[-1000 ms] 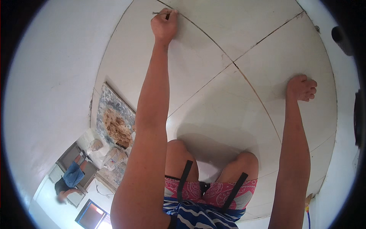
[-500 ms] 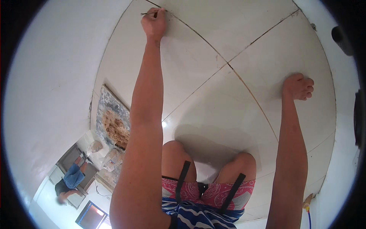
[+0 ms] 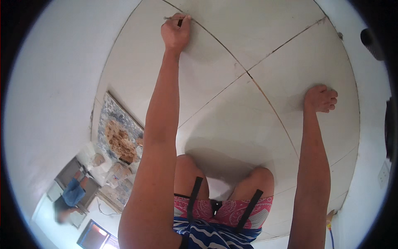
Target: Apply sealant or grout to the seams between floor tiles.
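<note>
Left grip (image 3: 176,33) clasps thin tool (image 3: 171,18) on joint | right grip (image 3: 320,98) flat on white tiles (image 3: 232,137)

White tiled floor under us

We see large pale floor tiles (image 3: 265,50) split by thin dark grout lines (image 3: 271,108) crossing mid-floor, with our shadow (image 3: 224,155) falling across the near tile.

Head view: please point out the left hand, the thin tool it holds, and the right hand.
left hand (image 3: 176,34), head view, on the back of the closed fist.
thin tool (image 3: 169,18), head view, on the part sticking out left of the fist.
right hand (image 3: 320,98), head view, on the knuckles resting on the tile.
</note>
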{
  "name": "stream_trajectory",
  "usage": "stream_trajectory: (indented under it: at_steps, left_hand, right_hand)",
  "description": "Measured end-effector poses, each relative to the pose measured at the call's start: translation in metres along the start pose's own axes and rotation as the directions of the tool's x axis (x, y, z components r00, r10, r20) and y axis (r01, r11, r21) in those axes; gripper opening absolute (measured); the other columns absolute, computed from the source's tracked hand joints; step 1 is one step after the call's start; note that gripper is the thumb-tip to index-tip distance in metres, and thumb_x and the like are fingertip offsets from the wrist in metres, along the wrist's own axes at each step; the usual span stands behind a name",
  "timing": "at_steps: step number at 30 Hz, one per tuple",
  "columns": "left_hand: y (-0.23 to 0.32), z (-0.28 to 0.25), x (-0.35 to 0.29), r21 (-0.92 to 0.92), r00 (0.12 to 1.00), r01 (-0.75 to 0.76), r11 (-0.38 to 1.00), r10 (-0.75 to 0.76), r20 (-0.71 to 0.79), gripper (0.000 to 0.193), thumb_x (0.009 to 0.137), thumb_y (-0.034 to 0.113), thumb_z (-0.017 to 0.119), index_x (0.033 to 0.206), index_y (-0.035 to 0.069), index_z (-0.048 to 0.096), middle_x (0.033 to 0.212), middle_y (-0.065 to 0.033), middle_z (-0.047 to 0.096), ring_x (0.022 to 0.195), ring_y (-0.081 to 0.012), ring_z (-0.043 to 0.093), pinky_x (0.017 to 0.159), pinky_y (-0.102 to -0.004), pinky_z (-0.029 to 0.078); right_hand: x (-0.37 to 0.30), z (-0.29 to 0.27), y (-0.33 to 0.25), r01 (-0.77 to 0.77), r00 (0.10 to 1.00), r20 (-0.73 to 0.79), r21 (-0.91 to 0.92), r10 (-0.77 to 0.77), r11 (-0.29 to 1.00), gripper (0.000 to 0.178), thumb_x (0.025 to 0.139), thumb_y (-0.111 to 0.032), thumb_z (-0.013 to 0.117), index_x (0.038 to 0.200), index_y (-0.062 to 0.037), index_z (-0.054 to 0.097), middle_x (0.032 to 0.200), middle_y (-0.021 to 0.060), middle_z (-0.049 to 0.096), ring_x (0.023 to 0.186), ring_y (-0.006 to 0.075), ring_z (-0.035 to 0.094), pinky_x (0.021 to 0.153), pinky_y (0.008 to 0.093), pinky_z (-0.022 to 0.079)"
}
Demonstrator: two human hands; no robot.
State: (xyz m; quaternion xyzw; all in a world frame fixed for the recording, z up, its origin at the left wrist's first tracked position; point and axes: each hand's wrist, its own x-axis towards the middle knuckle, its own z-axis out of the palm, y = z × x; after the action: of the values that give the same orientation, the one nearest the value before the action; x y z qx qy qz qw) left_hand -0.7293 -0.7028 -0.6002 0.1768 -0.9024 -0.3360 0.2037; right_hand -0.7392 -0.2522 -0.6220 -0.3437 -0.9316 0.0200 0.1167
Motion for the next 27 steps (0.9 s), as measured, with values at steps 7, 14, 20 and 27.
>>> stream_trajectory:
  at_steps: [7,14,20,27]
  left_hand:
    - [0.019,0.007,-0.022,-0.048,0.990,0.118,0.992,-0.113,0.089,0.024,0.089,0.022,0.067,0.089,-0.002,0.071,0.080,-0.0124,0.070,0.071,-0.0209,0.062,0.070,-0.0312,0.049]
    - [0.022,0.011,-0.020,-0.024,0.999,0.044,0.999,-0.043,0.025,0.022,0.089,0.020,0.067,0.090,-0.002,0.071,0.084,-0.0133,0.072,0.072,-0.0239,0.064,0.072,-0.0321,0.050]
    - [0.016,0.003,-0.015,-0.119,0.998,0.065,0.991,-0.064,0.012,0.022,0.087,0.020,0.067,0.082,-0.001,0.069,0.076,-0.0121,0.069,0.065,-0.0212,0.060,0.063,-0.0337,0.047]
    - [0.021,0.007,-0.014,-0.051,0.983,0.174,0.983,-0.170,0.068,0.022,0.090,0.018,0.065,0.084,-0.003,0.067,0.070,-0.0078,0.063,0.062,-0.0131,0.052,0.062,-0.0293,0.045]
  right_hand:
    - [0.007,-0.001,0.010,0.011,1.000,-0.021,-0.036,-0.012,0.999,0.037,0.090,-0.027,0.044,0.115,-0.0002,0.046,0.113,0.0192,0.050,0.103,0.0354,0.047,0.087,0.0514,0.040]
    - [0.007,-0.004,0.005,0.005,1.000,-0.015,-0.027,-0.005,1.000,0.036,0.090,-0.026,0.044,0.115,0.0003,0.047,0.113,0.0197,0.050,0.103,0.0345,0.048,0.087,0.0510,0.040]
    - [0.003,-0.007,0.000,-0.018,0.999,0.038,0.013,0.017,1.000,0.035,0.089,-0.026,0.045,0.112,-0.0007,0.047,0.112,0.0185,0.050,0.103,0.0347,0.048,0.087,0.0504,0.040]
    - [0.006,-0.007,0.004,-0.002,1.000,0.006,0.014,0.002,1.000,0.034,0.088,-0.025,0.045,0.112,-0.0011,0.047,0.112,0.0182,0.049,0.103,0.0351,0.047,0.086,0.0503,0.040]
